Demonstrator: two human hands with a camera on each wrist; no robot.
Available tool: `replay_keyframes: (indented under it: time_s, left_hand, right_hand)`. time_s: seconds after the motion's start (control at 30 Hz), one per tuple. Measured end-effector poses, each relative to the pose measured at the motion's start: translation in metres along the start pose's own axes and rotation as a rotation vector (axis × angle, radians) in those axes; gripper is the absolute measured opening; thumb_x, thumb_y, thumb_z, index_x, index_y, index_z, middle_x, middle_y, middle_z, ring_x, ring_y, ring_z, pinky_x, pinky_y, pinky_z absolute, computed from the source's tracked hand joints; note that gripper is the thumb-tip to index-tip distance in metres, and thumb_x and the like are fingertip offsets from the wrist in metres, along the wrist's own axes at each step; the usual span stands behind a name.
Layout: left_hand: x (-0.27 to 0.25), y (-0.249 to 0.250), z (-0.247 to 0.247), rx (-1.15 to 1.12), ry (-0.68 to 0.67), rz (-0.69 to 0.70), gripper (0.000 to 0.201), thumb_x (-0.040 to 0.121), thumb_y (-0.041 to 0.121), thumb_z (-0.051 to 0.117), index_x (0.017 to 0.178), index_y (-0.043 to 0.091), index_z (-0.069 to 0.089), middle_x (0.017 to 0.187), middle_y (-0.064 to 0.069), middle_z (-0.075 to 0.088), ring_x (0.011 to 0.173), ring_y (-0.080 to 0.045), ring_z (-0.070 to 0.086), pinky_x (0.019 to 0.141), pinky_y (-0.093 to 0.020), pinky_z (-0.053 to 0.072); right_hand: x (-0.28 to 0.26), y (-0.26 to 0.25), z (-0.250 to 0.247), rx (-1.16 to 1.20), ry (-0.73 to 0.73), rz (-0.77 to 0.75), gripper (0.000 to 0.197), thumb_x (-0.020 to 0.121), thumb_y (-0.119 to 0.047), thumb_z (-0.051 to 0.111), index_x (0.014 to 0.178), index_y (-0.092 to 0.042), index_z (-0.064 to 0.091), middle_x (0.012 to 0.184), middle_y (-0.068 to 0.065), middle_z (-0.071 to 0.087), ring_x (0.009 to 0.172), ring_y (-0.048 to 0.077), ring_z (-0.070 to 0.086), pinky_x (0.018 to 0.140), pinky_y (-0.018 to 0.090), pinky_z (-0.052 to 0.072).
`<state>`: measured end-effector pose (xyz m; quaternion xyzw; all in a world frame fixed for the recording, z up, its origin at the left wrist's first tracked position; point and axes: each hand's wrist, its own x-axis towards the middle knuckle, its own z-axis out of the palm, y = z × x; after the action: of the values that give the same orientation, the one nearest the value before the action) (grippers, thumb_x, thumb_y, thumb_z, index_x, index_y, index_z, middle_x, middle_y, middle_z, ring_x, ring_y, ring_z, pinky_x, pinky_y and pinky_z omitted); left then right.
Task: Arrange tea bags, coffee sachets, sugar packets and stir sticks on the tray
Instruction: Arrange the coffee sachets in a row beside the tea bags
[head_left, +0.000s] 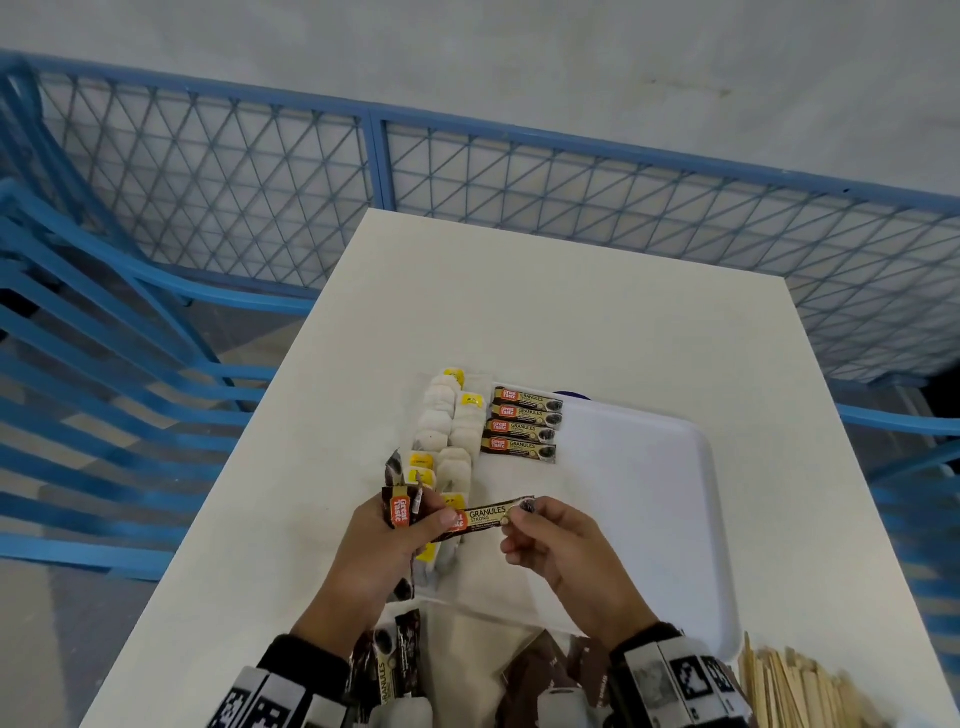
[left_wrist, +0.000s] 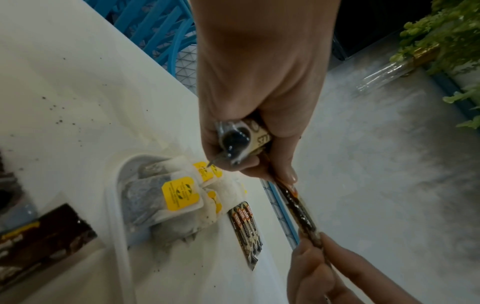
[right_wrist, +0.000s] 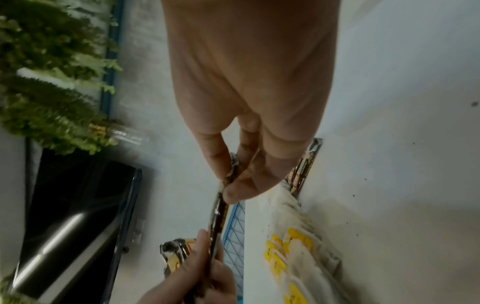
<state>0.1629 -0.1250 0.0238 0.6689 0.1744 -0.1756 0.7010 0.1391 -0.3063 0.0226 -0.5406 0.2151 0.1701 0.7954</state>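
A white tray (head_left: 649, 467) lies on the table. Tea bags (head_left: 447, 431) with yellow tags line its left side, and several brown coffee sachets (head_left: 522, 428) lie in a stack beside them. My left hand (head_left: 431, 514) grips a bunch of coffee sachets (head_left: 400, 506) above the tea bags. One sachet (head_left: 488, 514) stretches from my left thumb to my right hand (head_left: 514, 519), which pinches its far end. The left wrist view shows that sachet (left_wrist: 298, 209) taut between both hands. In the right wrist view my thumb and finger (right_wrist: 233, 191) pinch its end.
Wooden stir sticks (head_left: 795, 686) are piled at the table's front right corner. More coffee sachets (head_left: 389, 665) and brown packets (head_left: 535, 670) lie at the front edge. A blue mesh fence (head_left: 363, 182) and blue chairs (head_left: 104, 364) surround the table.
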Motion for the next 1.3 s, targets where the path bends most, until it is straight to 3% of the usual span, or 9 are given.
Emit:
replay_keyframes:
  time_s: [0.13, 0.3, 0.47, 0.67, 0.87, 0.93, 1.07, 1.2, 1.3]
  left_hand:
    - [0.001, 0.003, 0.0, 0.042, -0.032, 0.046, 0.01, 0.078, -0.002, 0.069, 0.077, 0.006, 0.064, 0.055, 0.008, 0.064, 0.046, 0.0, 0.053, 0.049, -0.012, 0.042]
    - [0.002, 0.003, -0.003, 0.023, -0.026, 0.002, 0.005, 0.081, 0.005, 0.068, 0.079, 0.008, 0.064, 0.058, 0.002, 0.059, 0.047, -0.007, 0.048, 0.048, -0.017, 0.041]
    - [0.006, -0.001, -0.009, -0.122, 0.025, -0.138, 0.009, 0.087, 0.013, 0.062, 0.079, 0.008, 0.063, 0.063, -0.004, 0.056, 0.057, -0.013, 0.049, 0.056, -0.023, 0.042]
    - [0.006, -0.004, -0.012, -0.204, 0.054, -0.244, 0.026, 0.085, 0.034, 0.063, 0.074, 0.011, 0.056, 0.058, -0.001, 0.054, 0.055, -0.015, 0.046, 0.059, -0.028, 0.041]
    - [0.009, -0.003, -0.017, -0.377, 0.058, -0.34, 0.002, 0.09, 0.013, 0.058, 0.09, 0.014, 0.056, 0.062, -0.001, 0.054, 0.046, -0.01, 0.052, 0.048, -0.02, 0.047]
    - [0.01, -0.004, -0.019, -0.429, 0.044, -0.345, 0.009, 0.091, 0.007, 0.052, 0.094, 0.014, 0.055, 0.064, -0.003, 0.053, 0.047, -0.011, 0.052, 0.046, -0.019, 0.046]
    - [0.008, -0.004, -0.018, -0.435, 0.023, -0.328, 0.017, 0.092, 0.002, 0.046, 0.104, 0.01, 0.054, 0.069, -0.007, 0.053, 0.06, -0.017, 0.052, 0.046, -0.022, 0.05]
    - [0.005, -0.003, -0.013, -0.398, 0.016, -0.319, 0.018, 0.093, 0.001, 0.045, 0.105, 0.007, 0.058, 0.08, -0.011, 0.057, 0.079, -0.021, 0.059, 0.056, -0.029, 0.059]
    - [0.005, -0.002, -0.012, -0.402, -0.001, -0.306, 0.019, 0.094, 0.0, 0.043, 0.106, 0.005, 0.057, 0.092, -0.015, 0.061, 0.086, -0.024, 0.062, 0.069, -0.035, 0.058]
  right_hand:
    - [0.0, -0.001, -0.002, 0.043, -0.022, 0.059, 0.014, 0.09, 0.0, 0.052, 0.08, -0.001, 0.061, 0.072, 0.013, 0.064, 0.061, 0.019, 0.062, 0.058, 0.024, 0.053]
    - [0.005, -0.003, -0.008, -0.052, -0.013, 0.052, 0.008, 0.09, -0.002, 0.054, 0.09, 0.001, 0.061, 0.08, 0.015, 0.069, 0.07, 0.022, 0.067, 0.062, 0.025, 0.055]
    - [0.029, -0.007, -0.027, -0.063, 0.146, 0.031, 0.007, 0.09, -0.002, 0.055, 0.092, 0.001, 0.06, 0.081, 0.011, 0.065, 0.068, 0.017, 0.061, 0.06, 0.021, 0.054]
    - [0.065, 0.001, -0.045, -0.114, 0.366, 0.043, 0.004, 0.087, -0.003, 0.061, 0.09, -0.001, 0.062, 0.073, 0.007, 0.058, 0.062, 0.014, 0.052, 0.057, 0.019, 0.048]
    - [0.084, 0.008, -0.04, -0.383, 0.533, -0.005, 0.015, 0.083, -0.013, 0.069, 0.092, -0.004, 0.061, 0.07, 0.005, 0.061, 0.059, 0.013, 0.054, 0.053, 0.022, 0.044]
    - [0.087, 0.01, -0.038, -0.492, 0.559, -0.015, 0.019, 0.081, -0.02, 0.071, 0.091, -0.006, 0.062, 0.071, 0.004, 0.062, 0.059, 0.014, 0.054, 0.055, 0.024, 0.046]
    - [0.091, 0.014, -0.036, -0.611, 0.589, -0.044, 0.023, 0.08, -0.026, 0.072, 0.091, -0.01, 0.059, 0.083, 0.002, 0.063, 0.086, 0.025, 0.062, 0.084, 0.039, 0.052]
    - [0.089, 0.01, -0.033, -0.686, 0.598, -0.063, 0.024, 0.084, -0.024, 0.067, 0.098, -0.007, 0.057, 0.087, 0.0, 0.057, 0.086, 0.018, 0.052, 0.077, 0.028, 0.042]
    - [0.089, 0.011, -0.032, -0.666, 0.613, -0.067, 0.025, 0.084, -0.022, 0.066, 0.1, -0.006, 0.056, 0.082, -0.001, 0.056, 0.086, 0.018, 0.052, 0.073, 0.026, 0.038]
